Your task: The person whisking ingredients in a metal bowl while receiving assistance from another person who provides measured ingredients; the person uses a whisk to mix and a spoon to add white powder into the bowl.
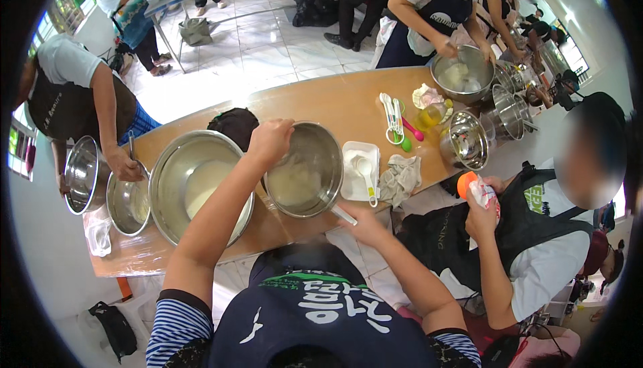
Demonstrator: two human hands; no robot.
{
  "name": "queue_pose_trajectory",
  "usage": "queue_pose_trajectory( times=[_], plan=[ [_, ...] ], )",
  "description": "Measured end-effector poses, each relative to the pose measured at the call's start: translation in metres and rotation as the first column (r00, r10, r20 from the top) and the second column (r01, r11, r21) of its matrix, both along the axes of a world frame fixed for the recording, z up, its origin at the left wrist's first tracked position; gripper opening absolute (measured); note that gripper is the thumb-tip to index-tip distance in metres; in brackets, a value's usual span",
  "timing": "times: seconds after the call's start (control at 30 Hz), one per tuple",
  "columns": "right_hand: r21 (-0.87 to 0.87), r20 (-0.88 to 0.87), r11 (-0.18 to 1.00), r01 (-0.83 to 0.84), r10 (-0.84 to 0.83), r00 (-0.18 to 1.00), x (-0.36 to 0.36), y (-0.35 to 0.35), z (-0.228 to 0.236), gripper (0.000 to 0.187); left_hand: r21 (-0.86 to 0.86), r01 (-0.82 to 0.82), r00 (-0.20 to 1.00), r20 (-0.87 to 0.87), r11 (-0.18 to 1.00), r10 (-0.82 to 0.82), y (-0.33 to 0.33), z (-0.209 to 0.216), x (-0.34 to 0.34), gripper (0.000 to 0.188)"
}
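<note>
A steel mixing bowl (333, 160) with pale, wet batter in its bottom is in front of me, over the table. My left hand (271, 141) reaches across and grips its far left rim. Low on the bowl's right side, my right hand (365, 226) is closed around a flat white handle (344, 214); what that handle belongs to cannot be made out. Just left stands a larger steel bowl (167, 200) holding pale batter, partly behind my left forearm. To the right is a white tray (353, 182) with a white measuring spoon (366, 172) in it.
A crumpled grey cloth (400, 177), measuring spoons (392, 118) and a bottle of yellow liquid (429, 118) lie farther right, near an empty steel bowl (465, 141). A dark cloth item (233, 127) sits behind the bowls. Co-workers stand at left, far right and close right, one holding an orange-capped package (482, 197).
</note>
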State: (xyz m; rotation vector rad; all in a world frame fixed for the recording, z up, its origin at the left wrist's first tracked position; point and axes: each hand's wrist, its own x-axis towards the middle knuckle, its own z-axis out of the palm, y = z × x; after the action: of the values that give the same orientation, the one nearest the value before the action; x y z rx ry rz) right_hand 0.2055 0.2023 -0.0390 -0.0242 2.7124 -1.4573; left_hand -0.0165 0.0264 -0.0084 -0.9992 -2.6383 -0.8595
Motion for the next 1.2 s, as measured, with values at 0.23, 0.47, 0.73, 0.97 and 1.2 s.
queue_pose_trajectory(
  times=[0.23, 0.47, 0.73, 0.97, 1.2],
  plan=[
    [-0.047, 0.223, 0.999, 0.024, -0.013, 0.975, 0.008, 0.004, -0.011, 0.042, -0.057, -0.005, 0.999, 0.046, 0.998, 0.008, 0.003, 0.004, 0.005, 0.019],
    [-0.005, 0.370, 1.000, 0.002, 0.000, 0.929, 0.008, -0.005, 0.039, 0.043, -0.066, -0.010, 0.999, 0.035, 0.998, 0.012, -0.004, -0.002, 0.003, 0.018],
    [-0.211, 0.328, 0.977, 0.009, 0.063, 0.942, 0.010, -0.003, 0.032, 0.042, -0.067, -0.019, 0.999, 0.032, 0.998, 0.022, -0.001, 0.003, 0.003, 0.017],
    [-0.168, 0.160, 0.985, 0.024, 0.004, 0.987, 0.014, -0.007, 0.011, 0.042, -0.057, -0.019, 1.000, 0.021, 0.998, 0.020, -0.002, -0.001, 0.001, 0.018],
    [-0.143, 0.334, 0.985, 0.093, -0.041, 0.942, 0.006, -0.008, 0.032, 0.042, -0.040, -0.020, 0.999, 0.034, 0.999, 0.022, -0.002, -0.002, 0.002, 0.019]
  ],
)
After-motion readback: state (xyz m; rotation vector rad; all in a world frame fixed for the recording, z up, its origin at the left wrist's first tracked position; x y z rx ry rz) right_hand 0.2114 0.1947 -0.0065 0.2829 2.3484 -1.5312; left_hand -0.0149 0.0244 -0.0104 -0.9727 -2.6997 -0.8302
